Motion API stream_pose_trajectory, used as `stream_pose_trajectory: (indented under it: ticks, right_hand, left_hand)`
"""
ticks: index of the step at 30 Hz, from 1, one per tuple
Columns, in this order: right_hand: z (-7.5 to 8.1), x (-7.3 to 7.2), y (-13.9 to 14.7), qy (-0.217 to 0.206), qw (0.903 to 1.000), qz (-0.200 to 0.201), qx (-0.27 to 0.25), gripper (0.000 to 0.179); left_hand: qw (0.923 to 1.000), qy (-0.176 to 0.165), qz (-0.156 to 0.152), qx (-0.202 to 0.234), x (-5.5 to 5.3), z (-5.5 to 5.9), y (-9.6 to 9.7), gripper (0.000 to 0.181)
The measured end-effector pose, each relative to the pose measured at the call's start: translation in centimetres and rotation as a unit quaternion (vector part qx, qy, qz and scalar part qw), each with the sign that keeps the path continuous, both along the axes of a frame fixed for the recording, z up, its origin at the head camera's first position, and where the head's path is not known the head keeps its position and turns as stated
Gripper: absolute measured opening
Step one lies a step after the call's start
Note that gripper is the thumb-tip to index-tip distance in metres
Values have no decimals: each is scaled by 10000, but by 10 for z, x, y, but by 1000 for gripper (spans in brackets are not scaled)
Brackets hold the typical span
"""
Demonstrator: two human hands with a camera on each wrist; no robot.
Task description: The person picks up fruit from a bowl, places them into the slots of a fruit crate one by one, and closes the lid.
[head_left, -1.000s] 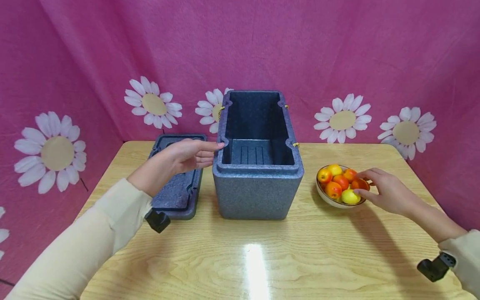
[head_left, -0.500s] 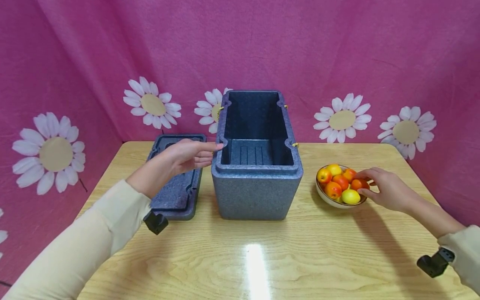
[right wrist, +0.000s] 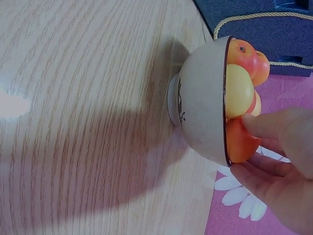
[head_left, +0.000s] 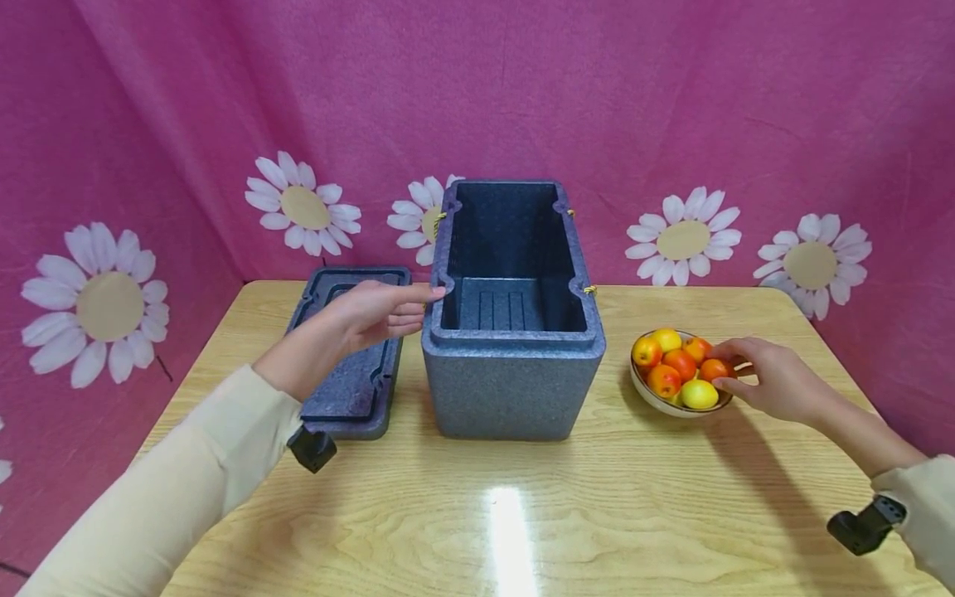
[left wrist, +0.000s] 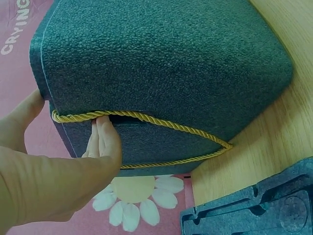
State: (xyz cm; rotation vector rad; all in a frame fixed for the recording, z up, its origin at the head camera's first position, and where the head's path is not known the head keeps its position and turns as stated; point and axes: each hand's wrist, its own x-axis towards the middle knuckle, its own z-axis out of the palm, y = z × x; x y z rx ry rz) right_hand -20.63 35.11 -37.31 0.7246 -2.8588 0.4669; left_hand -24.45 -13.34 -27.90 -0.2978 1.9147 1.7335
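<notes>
A dark grey foam box [head_left: 515,394] stands lidless mid-table, its interior bare. My left hand [head_left: 380,311] touches its left side, thumb at the rim notch, fingers extended against the outer wall. In the left wrist view, the fingertips meet that wall by a yellow rope [left wrist: 181,127]. To the right, a pale, dark-rimmed bowl [head_left: 666,405] holds several red-orange and yellow fruits. My right hand [head_left: 776,380] pinches an orange-red fruit [right wrist: 239,143] at the bowl's right edge, thumb on one face, fingers on the opposite one. A lemon [head_left: 699,395] lies beside it, nearer the front.
The grey foam lid [head_left: 343,385] lies flat on the wooden table [head_left: 418,506], left of the box and under my left forearm. A pink curtain [head_left: 597,99] with daisies hangs close behind and along both sides.
My right thumb has shifted from over the lemon onto the orange-red fruit, and the fingers have drawn in around it. My left hand stays at the box rim.
</notes>
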Motion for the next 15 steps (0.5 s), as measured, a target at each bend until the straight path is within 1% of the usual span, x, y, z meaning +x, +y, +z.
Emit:
stream_pose_trajectory:
  ticks: [5, 10, 15]
  right_hand:
    - [-1, -1, -1, 22, 10000, 34, -60, 32]
    - [-3, -1, -1, -18, 10000, 76, -52, 32]
    - [-2, -2, 0, -17, 10000, 49, -37, 33]
  left_hand:
    - [9999, -24, 102, -54, 1, -1, -1, 79]
    - [9998, -123, 160, -39, 1, -4, -2, 81]
    - [9999, -59, 154, -39, 1, -5, -1, 83]
